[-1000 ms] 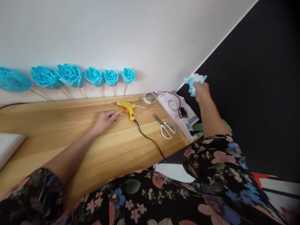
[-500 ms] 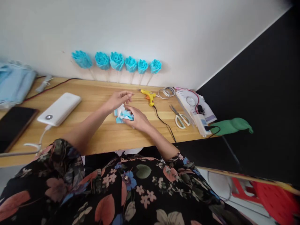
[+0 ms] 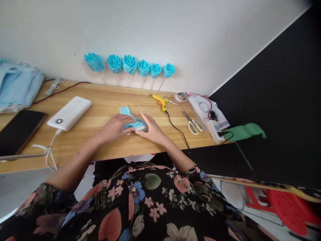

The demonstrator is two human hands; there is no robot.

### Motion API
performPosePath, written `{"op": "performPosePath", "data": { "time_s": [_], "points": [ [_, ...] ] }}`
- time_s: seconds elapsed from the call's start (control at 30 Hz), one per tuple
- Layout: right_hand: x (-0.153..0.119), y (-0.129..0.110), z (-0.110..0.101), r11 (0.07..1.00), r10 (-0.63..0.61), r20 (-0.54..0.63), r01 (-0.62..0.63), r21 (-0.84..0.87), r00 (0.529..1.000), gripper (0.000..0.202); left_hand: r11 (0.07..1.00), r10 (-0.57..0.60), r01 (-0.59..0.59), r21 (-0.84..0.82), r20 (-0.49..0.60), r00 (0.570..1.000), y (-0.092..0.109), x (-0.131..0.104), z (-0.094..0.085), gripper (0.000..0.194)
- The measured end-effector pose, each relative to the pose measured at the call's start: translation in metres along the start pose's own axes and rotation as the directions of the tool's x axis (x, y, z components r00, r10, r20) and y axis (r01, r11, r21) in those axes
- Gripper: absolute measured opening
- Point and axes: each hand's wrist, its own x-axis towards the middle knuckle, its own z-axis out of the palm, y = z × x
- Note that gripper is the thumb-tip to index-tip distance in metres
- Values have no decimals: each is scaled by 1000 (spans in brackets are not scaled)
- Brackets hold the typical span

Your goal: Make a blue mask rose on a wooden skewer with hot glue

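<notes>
Several blue and white pieces (image 3: 137, 125) lie loosely bunched on the wooden table, between my two hands. My left hand (image 3: 116, 127) reaches over them from the left, its fingers curved around their left side. On the right, my right hand (image 3: 151, 130) has its thumb and fingers spread around the other side of the pieces. One flat blue piece (image 3: 124, 111) pokes out beyond my left fingers. A yellow glue gun (image 3: 161, 101) rests behind my right hand, and white-handled scissors (image 3: 193, 124) lie farther right.
Several blue flowers on stems (image 3: 129, 65) lean against the wall. At left are a white power bank (image 3: 70, 113), a black phone (image 3: 21, 130) and a stack of blue masks (image 3: 18, 85). A power strip (image 3: 215, 131) and a green object (image 3: 244, 131) are at right.
My left hand has come down from above the pieces to their left side. My right hand has opened out at their right. The view has shifted slightly.
</notes>
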Motion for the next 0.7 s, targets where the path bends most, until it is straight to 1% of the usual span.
{"op": "performPosePath", "data": {
  "time_s": [0.07, 0.1, 0.13, 0.17, 0.2, 0.27, 0.33, 0.37, 0.43, 0.47, 0.53, 0.6, 0.67, 0.7],
  "points": [
    [-14, -1, -17, 998, -3, -45, 1, -56, 999, 80, 1000, -3, 3, -6, 51, 999, -3, 4, -7, 45],
    [-21, 0, -25, 997, 4, -85, -11, -78, 996, 72, 1000, -10, 11, -20, 71, 997, -5, 7, -12, 45],
    [-30, 3, -33, 995, 15, -131, -28, -97, 991, 65, 999, -21, 24, -36, 80, 997, -7, 10, -17, 46],
    [-38, 6, -40, 992, 24, -180, -45, -115, 983, 58, 998, -36, 39, -51, 67, 997, -8, 14, -22, 47],
    [-46, 12, -48, 989, 33, -228, -65, -134, 973, 52, 996, -53, 55, -64, 35, 998, -8, 18, -27, 48],
    [-59, 27, -68, 974, 38, -318, -107, -200, 947, 45, 992, -86, 80, -93, -67, 994, -7, 26, -35, 47],
    [-67, 47, -97, 930, 46, -373, -176, -322, 927, 43, 988, -118, 102, -113, -153, 981, -4, 32, -39, 47],
    [-70, 59, -115, 894, 53, -404, -224, -388, 913, 41, 986, -135, 115, -117, -185, 973, -2, 34, -39, 46],
    [-71, 86, -156, 793, 89, -502, -366, -488, 860, 40, 983, -162, 136, -120, -233, 959, 3, 36, -37, 45],
    [-70, 100, -176, 723, 130, -552, -460, -516, 824, 41, 983, -165, 138, -122, -250, 954, 4, 36, -35, 44],
    [-66, 126, -212, 557, 258, -628, -644, -525, 734, 42, 983, -163, 132, -130, -271, 949, 4, 36, -31, 43],
    [-60, 149, -236, 493, 317, -651, -706, -508, 689, 41, 980, -175, 137, -142, -296, 939, 1, 36, -29, 44],
    [-54, 167, -247, 381, 386, -650, -755, -534, 655, 41, 973, -213, 167, -159, -344, 915, -4, 35, -28, 43],
    [-52, 174, -249, 345, 418, -640, -764, -545, 645, 39, 969, -234, 182, -169, -370, 899, -6, 34, -27, 41]
  ]
}}
